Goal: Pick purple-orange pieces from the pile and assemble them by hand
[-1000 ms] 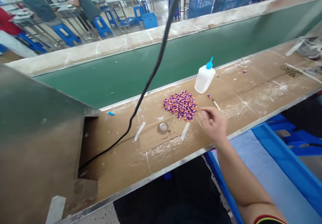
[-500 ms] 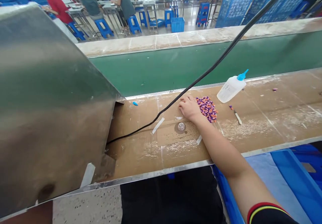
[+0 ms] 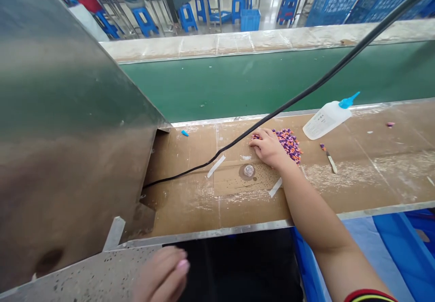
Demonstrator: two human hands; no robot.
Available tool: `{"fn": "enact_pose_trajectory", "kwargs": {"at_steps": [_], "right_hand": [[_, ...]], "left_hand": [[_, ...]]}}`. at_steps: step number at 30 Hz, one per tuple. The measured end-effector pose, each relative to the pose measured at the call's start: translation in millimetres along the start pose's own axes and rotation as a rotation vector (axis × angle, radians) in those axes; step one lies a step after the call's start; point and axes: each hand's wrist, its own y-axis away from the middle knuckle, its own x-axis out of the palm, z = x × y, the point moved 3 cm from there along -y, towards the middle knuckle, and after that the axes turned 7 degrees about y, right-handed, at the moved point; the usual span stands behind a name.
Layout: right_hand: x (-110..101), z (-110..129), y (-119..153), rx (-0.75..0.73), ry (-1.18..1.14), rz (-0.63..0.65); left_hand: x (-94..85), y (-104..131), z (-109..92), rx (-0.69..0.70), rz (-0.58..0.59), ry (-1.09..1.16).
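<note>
My right hand (image 3: pixel 269 149) rests at the left side of a pile of small purple and orange pieces (image 3: pixel 289 144) on the brown board. Its fingers are bent and slightly apart, with some pieces showing by the fingertips; nothing is plainly gripped. Low in the view, my left hand (image 3: pixel 165 275) is over the near side of the bench, blurred by motion, so its grip is unclear. A small clear round cup (image 3: pixel 248 170) stands on a wet patch in front of my right hand. A pale-handled tool (image 3: pixel 331 161) lies right of the pile, a purple-orange piece at its tip.
A white bottle with blue nozzle (image 3: pixel 326 120) lies tilted behind the pile. A black cable (image 3: pixel 234 144) crosses the board. A metal housing (image 3: pixel 78 134) stands left. A blue cap (image 3: pixel 185 133) lies near it. A green conveyor belt (image 3: pixel 217 84) runs behind; other people sit beyond.
My left hand has come into view at the bottom. My right hand has shifted over the pile's left part, and pieces now show left of its fingers. The camera view has tilted down.
</note>
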Motion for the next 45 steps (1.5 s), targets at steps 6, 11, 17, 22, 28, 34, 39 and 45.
{"fn": "enact_pose_trajectory", "kwargs": {"at_steps": [6,11,17,22,28,34,39,45], "right_hand": [[-1,0,-4,0.037,0.017,-0.008],[-3,1,1,0.106,0.058,-0.048],[6,3,-5,0.145,0.041,-0.071],[6,3,-6,0.102,-0.007,-0.089],[-14,9,1,0.004,-0.134,-0.240],[-59,25,26,-0.012,-0.315,-0.330],[-62,30,46,0.079,-0.529,-0.178],[-65,39,52,-0.057,-0.509,-0.061]], "left_hand": [[82.9,-67,-8,0.349,-0.005,0.209],[128.6,-131,8,0.329,-0.128,0.349],[165.3,-125,45,0.220,-0.167,0.304],[165.2,-118,45,0.183,-0.150,0.325],[165.4,-121,40,0.144,-0.138,0.353],[168.1,-115,50,-0.138,-0.130,0.452],[173.4,-110,57,-0.539,-0.103,0.700],[175.0,-112,62,-0.766,-0.119,0.937]]}}
